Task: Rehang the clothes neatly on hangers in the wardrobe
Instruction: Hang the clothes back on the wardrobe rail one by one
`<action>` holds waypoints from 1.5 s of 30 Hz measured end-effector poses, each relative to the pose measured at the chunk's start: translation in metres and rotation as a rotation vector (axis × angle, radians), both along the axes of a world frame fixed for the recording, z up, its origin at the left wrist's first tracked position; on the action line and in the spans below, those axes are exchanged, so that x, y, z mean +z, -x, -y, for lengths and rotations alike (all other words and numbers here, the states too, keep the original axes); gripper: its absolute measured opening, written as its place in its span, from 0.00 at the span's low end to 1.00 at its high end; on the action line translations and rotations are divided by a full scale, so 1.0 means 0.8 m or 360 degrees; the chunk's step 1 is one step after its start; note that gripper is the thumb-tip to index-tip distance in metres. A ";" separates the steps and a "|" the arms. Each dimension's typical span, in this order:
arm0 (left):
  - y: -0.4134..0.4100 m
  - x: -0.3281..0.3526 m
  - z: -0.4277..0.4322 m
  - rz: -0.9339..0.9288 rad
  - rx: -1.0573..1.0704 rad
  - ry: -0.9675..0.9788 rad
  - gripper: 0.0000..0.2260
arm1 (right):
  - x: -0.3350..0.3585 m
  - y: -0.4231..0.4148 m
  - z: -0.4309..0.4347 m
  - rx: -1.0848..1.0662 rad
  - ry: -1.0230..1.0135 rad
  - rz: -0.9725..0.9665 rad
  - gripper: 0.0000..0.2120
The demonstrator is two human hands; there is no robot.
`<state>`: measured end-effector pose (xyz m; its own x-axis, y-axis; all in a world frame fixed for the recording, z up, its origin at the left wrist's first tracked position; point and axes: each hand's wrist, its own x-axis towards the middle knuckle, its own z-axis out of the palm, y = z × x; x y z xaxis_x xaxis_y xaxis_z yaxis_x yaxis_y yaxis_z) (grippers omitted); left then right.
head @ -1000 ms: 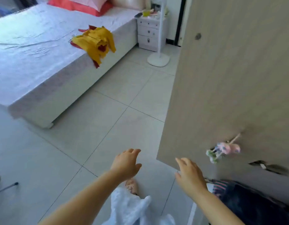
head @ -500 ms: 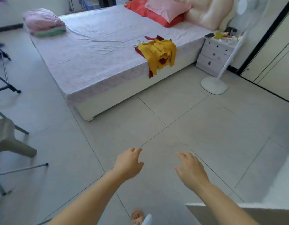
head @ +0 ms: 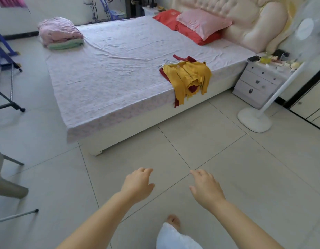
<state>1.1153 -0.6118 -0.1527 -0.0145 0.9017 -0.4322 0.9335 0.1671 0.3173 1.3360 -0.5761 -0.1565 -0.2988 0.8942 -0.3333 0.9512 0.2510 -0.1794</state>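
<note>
A yellow garment (head: 189, 78) lies crumpled over a dark red garment (head: 184, 59) at the near right edge of the bed (head: 110, 81), partly hanging over the side. What looks like a thin wire hanger (head: 166, 61) pokes out beside them. My left hand (head: 137, 184) and my right hand (head: 205, 187) are held out over the tiled floor, well short of the bed. Both have loosely curled fingers and hold nothing. The wardrobe is out of view.
Folded pink and green bedding (head: 60, 34) sits on the bed's far left corner, pillows (head: 200, 24) at the headboard. A white nightstand (head: 260, 81) and a standing fan's base (head: 254, 119) stand right of the bed. A drying rack (head: 4, 72) and a chair leg (head: 8, 186) are on the left.
The view has swung left, away from the wardrobe door toward the bed, which is now fully in sight. My hands stay held out, both holding nothing.
</note>
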 end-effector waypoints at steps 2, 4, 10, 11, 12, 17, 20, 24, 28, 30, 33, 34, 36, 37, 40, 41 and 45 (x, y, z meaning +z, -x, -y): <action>-0.002 0.008 -0.050 -0.0004 0.0023 0.0022 0.24 | 0.005 0.001 -0.054 -0.0008 0.0031 -0.0029 0.24; -0.002 0.016 -0.099 -0.0012 0.0049 0.0013 0.24 | 0.011 0.003 -0.107 0.0036 0.0029 -0.0033 0.25; 0.001 0.027 -0.234 -0.0024 0.0060 0.0001 0.24 | 0.023 0.018 -0.250 0.0081 0.0017 -0.0054 0.24; 0.003 0.026 -0.257 -0.0026 0.0054 0.0007 0.24 | 0.023 0.021 -0.272 0.0080 0.0015 -0.0058 0.24; 0.005 0.024 -0.282 -0.0020 0.0053 0.0010 0.24 | 0.022 0.024 -0.296 0.0082 0.0012 -0.0059 0.24; 0.022 0.010 -0.418 0.0018 -0.0009 0.0001 0.25 | 0.014 0.038 -0.421 0.0045 -0.0014 -0.0042 0.24; 0.033 0.009 -0.496 0.0015 -0.0061 -0.0008 0.24 | 0.016 0.046 -0.488 0.0026 0.0003 0.0011 0.24; 0.056 0.019 -0.613 0.0027 -0.0098 -0.0031 0.23 | 0.028 0.062 -0.594 -0.0021 -0.0041 0.0005 0.24; 0.069 0.023 -0.708 0.0059 -0.0102 -0.0008 0.24 | 0.034 0.063 -0.683 -0.0096 -0.0039 -0.0010 0.24; 0.071 0.020 -0.754 0.0065 -0.0084 0.0003 0.23 | 0.030 0.060 -0.727 -0.0093 -0.0019 0.0028 0.25; 0.071 0.011 -0.828 0.0055 -0.0057 0.0006 0.21 | 0.018 0.056 -0.804 -0.0083 -0.0007 0.0045 0.25; 0.069 0.007 -0.853 0.0044 -0.0043 0.0008 0.21 | 0.012 0.055 -0.831 -0.0068 -0.0002 0.0041 0.25; 0.065 -0.001 -0.902 0.0027 0.0009 0.0015 0.21 | 0.003 0.054 -0.888 -0.0035 0.0014 0.0017 0.25; 0.063 -0.003 -0.926 0.0033 0.0045 0.0020 0.21 | 0.001 0.053 -0.918 -0.0013 0.0020 0.0015 0.25; 0.054 -0.001 -0.996 0.0065 0.0130 0.0032 0.23 | 0.003 0.046 -1.003 0.0030 0.0029 -0.0024 0.24; 0.050 0.001 -1.017 0.0069 0.0155 0.0034 0.24 | 0.005 0.043 -1.028 0.0037 0.0040 -0.0040 0.24; 0.040 0.006 -1.102 0.0040 0.0222 0.0006 0.24 | 0.005 0.043 -1.132 0.0103 0.0073 -0.0030 0.25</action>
<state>1.0833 0.2694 -0.1475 -0.1285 0.8901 -0.4374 0.8929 0.2957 0.3394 1.3015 0.3298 -0.1526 -0.3620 0.8567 -0.3675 0.9297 0.3028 -0.2098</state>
